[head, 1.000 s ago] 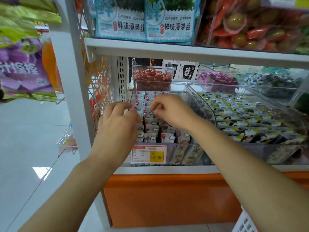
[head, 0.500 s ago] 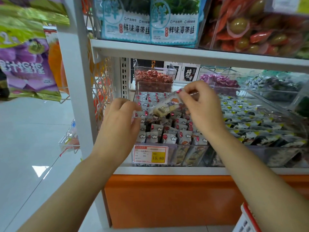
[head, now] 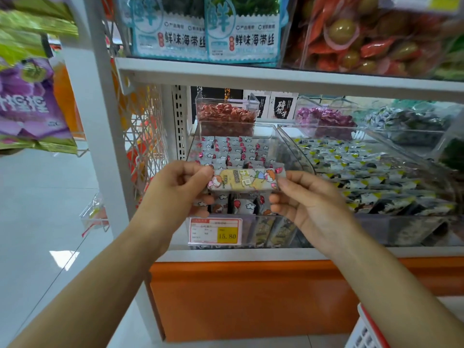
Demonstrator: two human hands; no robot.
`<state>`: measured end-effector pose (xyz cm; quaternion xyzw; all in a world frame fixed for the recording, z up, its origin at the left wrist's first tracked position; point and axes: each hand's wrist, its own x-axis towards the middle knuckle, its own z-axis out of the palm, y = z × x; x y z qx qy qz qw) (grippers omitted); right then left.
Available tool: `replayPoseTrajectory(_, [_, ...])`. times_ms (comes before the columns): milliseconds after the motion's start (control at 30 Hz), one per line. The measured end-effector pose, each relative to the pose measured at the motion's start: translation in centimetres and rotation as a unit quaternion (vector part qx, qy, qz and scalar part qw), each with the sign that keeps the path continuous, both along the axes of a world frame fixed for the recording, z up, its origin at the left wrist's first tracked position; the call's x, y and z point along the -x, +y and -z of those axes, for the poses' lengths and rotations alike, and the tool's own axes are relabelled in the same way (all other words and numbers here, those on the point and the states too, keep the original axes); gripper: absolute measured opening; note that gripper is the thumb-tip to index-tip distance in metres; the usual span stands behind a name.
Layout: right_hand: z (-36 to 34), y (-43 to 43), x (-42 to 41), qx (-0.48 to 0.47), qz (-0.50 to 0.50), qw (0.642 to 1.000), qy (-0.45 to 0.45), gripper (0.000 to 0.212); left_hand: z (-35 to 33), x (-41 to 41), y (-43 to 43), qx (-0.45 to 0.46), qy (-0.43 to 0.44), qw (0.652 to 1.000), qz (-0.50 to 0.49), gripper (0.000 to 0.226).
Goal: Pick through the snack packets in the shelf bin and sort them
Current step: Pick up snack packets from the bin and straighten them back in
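A long snack packet (head: 244, 180) with cartoon figures on a yellow and grey wrapper is held level in front of the clear shelf bin (head: 281, 139). My left hand (head: 173, 197) pinches its left end and my right hand (head: 311, 204) pinches its right end. Behind and below it, the bin holds several rows of small grey packets (head: 231, 151) printed with clouds and red balloons. A price tag (head: 215, 231) reading 15.80 is fixed to the bin's front wall.
A second clear bin (head: 376, 172) of dark and yellow packets stands to the right. Smaller bins of red sweets (head: 226, 116) and purple sweets (head: 324, 119) sit behind. A white shelf board (head: 276, 76) hangs overhead, a white upright post (head: 100, 121) is left, a red-rimmed white basket (head: 364, 330) lower right.
My right hand lifted the cartoon packet out of the bin and brought it forward and down. My left hand came off the bin's packets and took the packet's left end.
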<state>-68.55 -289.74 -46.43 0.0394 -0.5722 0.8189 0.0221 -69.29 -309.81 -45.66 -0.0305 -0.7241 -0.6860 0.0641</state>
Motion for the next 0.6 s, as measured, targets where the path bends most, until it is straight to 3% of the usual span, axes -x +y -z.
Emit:
replayPoseTrajectory(133, [-0.02,0.19,0.03,0.038,-0.01,0.999,-0.031,0.019,-0.21,0.0,0.02,-0.136,-0.062,0.988,0.046,0.012])
replayPoseTrajectory(267, [-0.05,0.36,0.22,0.103,-0.021,0.993,-0.059,0.019,-0.39,0.17,0.07,-0.218,-0.069,0.971,0.07,0.007])
replayPoseTrajectory(433, [-0.09,0.89,0.57,0.116,-0.023,0.992,-0.053,0.022,-0.62,0.18,0.04,-0.24,-0.055,0.964,0.096,0.021])
replayPoseTrajectory(600, [0.4,0.84,0.47,0.004,0.028,0.999,0.026,0.016,-0.7,-0.08,-0.32,-0.203,-0.053,0.969,0.128,0.017])
